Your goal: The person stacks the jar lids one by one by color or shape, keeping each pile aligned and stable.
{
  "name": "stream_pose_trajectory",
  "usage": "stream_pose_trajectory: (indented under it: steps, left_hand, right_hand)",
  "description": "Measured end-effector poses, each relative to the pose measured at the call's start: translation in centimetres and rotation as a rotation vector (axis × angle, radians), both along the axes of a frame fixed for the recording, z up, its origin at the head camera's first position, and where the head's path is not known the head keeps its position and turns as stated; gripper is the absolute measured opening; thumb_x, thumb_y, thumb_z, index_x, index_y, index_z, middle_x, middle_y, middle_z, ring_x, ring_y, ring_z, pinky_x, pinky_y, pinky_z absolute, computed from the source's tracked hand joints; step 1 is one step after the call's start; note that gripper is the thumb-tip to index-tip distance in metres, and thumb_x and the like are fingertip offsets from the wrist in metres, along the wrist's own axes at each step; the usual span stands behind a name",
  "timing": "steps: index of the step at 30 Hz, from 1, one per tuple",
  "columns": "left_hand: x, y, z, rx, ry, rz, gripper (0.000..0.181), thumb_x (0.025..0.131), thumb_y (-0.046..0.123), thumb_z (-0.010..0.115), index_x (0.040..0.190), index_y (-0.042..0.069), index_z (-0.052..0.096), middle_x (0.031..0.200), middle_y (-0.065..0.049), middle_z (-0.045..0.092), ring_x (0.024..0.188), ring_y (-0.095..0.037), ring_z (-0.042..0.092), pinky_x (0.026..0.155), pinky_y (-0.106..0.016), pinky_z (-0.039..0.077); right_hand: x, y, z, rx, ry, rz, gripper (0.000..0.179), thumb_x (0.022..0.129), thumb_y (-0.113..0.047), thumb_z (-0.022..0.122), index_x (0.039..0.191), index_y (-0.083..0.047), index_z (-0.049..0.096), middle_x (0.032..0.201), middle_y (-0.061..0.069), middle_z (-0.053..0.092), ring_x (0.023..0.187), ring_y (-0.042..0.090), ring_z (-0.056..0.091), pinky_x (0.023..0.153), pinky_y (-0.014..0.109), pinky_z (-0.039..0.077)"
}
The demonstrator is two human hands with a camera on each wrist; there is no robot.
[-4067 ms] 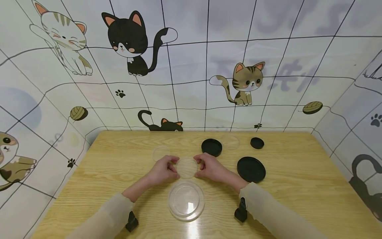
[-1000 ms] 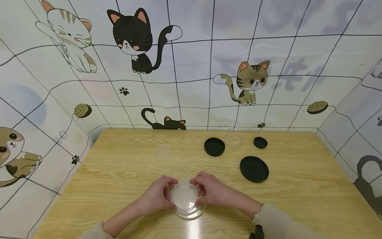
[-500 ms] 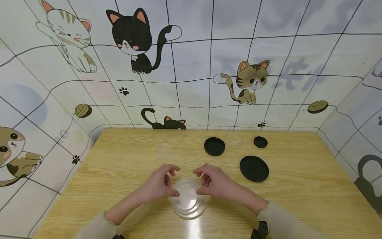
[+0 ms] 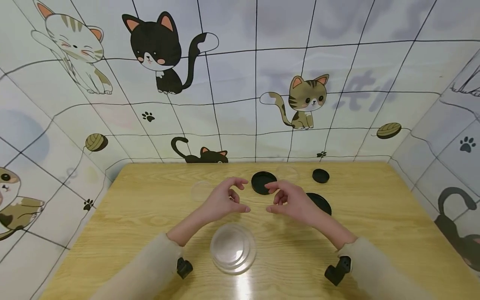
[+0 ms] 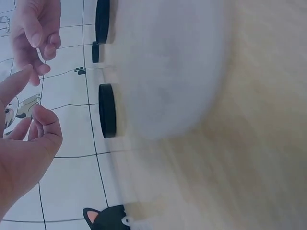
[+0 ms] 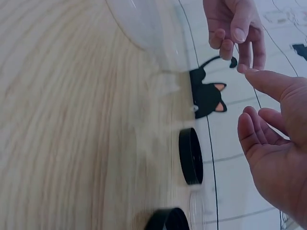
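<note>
Wooden tabletop (image 4: 142, 200), clear stacked discs (image 4: 230, 247)

I count two hands beyond the clear stack (image 4: 230, 246): one left hand (image 4: 223, 201), one right hand (image 4: 294, 201). The stack shows me at least two clear pieces; I can't tell exactly how many. I see two loose clear discs (image 4: 201, 191) beyond it, one leftward, one rightward. Three black dishes (image 4: 264, 182) sit beyond it to its right. I count two sleeves (image 4: 150, 262) and two wrist cameras (image 4: 337, 270), one of each either side of it, one table (image 4: 112, 216) beneath it, and, on the backdrop (image 4: 232, 79) beyond it, two yarn balls (image 4: 96, 142), four paw prints (image 4: 148, 116) and at least six cats (image 4: 309, 102).
</note>
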State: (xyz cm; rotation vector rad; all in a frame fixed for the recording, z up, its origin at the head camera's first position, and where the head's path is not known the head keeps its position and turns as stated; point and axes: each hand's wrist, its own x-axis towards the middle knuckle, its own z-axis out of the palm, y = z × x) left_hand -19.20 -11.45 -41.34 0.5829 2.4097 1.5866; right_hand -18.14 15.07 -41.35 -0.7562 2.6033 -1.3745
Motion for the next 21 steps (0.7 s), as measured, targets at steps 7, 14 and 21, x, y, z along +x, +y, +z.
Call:
stream_pose_trajectory:
  steps: [7, 14, 21]
  left_hand:
    - [-2.9, 2.2, 0.2, 0.023, 0.004, -0.019, 0.07, 0.078, 0.006, 0.089, 0.14, 0.006, 0.056, 0.121, -0.015, 0.051, 0.074, -0.017, 0.056, 0.06, -0.027, 0.047]
    - [-5.4, 3.6, 0.1, -0.013, -0.022, 0.017, 0.069, 0.08, 0.008, 0.089, 0.142, 0.01, 0.057, 0.12, -0.008, 0.054, 0.08, -0.02, 0.059, 0.065, -0.029, 0.051]
    - [-6.8, 4.7, -0.1, -0.051, -0.042, 0.011, 0.068, 0.082, 0.01, 0.087, 0.142, 0.008, 0.056, 0.127, -0.016, 0.055, 0.082, -0.022, 0.061, 0.068, -0.031, 0.053]
  right_hand:
    - [-1.3, 3.0, 0.4, -0.017, -0.008, -0.083, 0.057, 0.089, -0.011, 0.082, 0.139, 0.002, 0.058, 0.116, 0.013, 0.062, 0.089, 0.019, 0.066, 0.073, 0.031, 0.056]
    - [-2.9, 4.8, 0.0, -0.008, 0.009, -0.148, 0.056, 0.09, -0.009, 0.08, 0.139, 0.004, 0.057, 0.116, 0.019, 0.061, 0.093, 0.024, 0.066, 0.076, 0.029, 0.056]
    - [-4.2, 6.0, 0.0, -0.022, -0.021, -0.204, 0.057, 0.092, -0.011, 0.078, 0.141, 0.005, 0.054, 0.119, 0.02, 0.06, 0.098, 0.029, 0.065, 0.076, 0.028, 0.056]
